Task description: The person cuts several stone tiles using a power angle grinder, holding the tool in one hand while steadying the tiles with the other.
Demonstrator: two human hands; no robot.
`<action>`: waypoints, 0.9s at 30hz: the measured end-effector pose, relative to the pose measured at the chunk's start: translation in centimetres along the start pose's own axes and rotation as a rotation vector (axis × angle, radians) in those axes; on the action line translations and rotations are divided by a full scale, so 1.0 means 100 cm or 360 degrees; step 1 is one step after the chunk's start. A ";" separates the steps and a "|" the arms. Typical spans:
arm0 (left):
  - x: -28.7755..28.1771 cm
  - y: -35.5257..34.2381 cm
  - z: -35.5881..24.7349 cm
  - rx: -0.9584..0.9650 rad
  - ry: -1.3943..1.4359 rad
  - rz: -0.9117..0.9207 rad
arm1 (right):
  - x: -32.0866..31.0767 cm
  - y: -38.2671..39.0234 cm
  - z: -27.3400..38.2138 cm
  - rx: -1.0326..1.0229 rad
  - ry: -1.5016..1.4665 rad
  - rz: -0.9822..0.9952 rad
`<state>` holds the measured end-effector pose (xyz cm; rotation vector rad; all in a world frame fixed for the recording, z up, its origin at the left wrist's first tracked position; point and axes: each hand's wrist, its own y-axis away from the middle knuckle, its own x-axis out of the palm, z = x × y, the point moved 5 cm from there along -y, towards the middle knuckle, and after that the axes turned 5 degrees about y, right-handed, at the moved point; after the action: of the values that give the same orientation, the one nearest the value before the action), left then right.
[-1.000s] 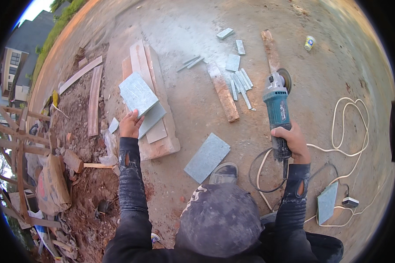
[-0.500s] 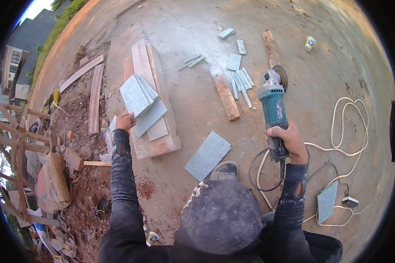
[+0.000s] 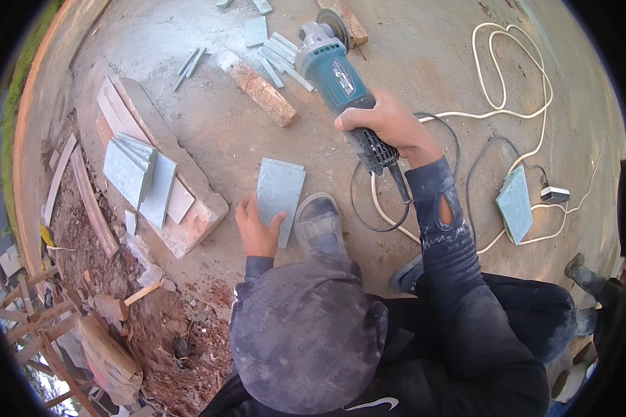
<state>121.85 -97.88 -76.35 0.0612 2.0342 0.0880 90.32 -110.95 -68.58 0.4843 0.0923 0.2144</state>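
Observation:
My right hand (image 3: 389, 128) is wrapped round the black rear grip of a teal angle grinder (image 3: 337, 76), held above the ground with its disc at the upper end. A grey-green stone tile (image 3: 283, 187) lies near my sandal, its doubled upper edge suggesting a second tile beneath. My left hand (image 3: 259, 229) is at this tile's left side, fingers apart along the edge and the thumb over its face; whether it bears any weight does not show. Further left, several fanned tiles (image 3: 129, 163) rest on a pinkish stone block (image 3: 202, 208).
Cut tile strips (image 3: 278, 59) lie beyond a reddish-brown bar (image 3: 261, 90). A pale cable (image 3: 466, 115) loops across the ground at right, around another tile (image 3: 515, 208) and a socket box (image 3: 554, 194). Rubble and a torn paper sack (image 3: 108, 354) are at lower left.
My left hand has left the fanned tiles on the block and come to the tile by my sandal. The grinder stays in my right hand. The whole view has shifted and turned.

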 end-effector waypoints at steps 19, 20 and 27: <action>0.029 -0.007 0.007 -0.0015 -0.0281 0.0174 | -0.009 0.000 -0.035 -0.0048 -0.0120 -0.0016; 0.028 -0.009 0.005 -0.0034 -0.0286 0.0193 | -0.008 0.000 -0.038 -0.0065 -0.0152 -0.0008; 0.052 -0.026 -0.014 -0.0173 -0.0400 0.0005 | -0.005 0.002 -0.043 -0.0059 -0.0200 0.0046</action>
<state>118.22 -100.09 -80.57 0.0066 1.7754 0.1834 89.21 -109.00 -72.25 0.4614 -0.0416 0.2133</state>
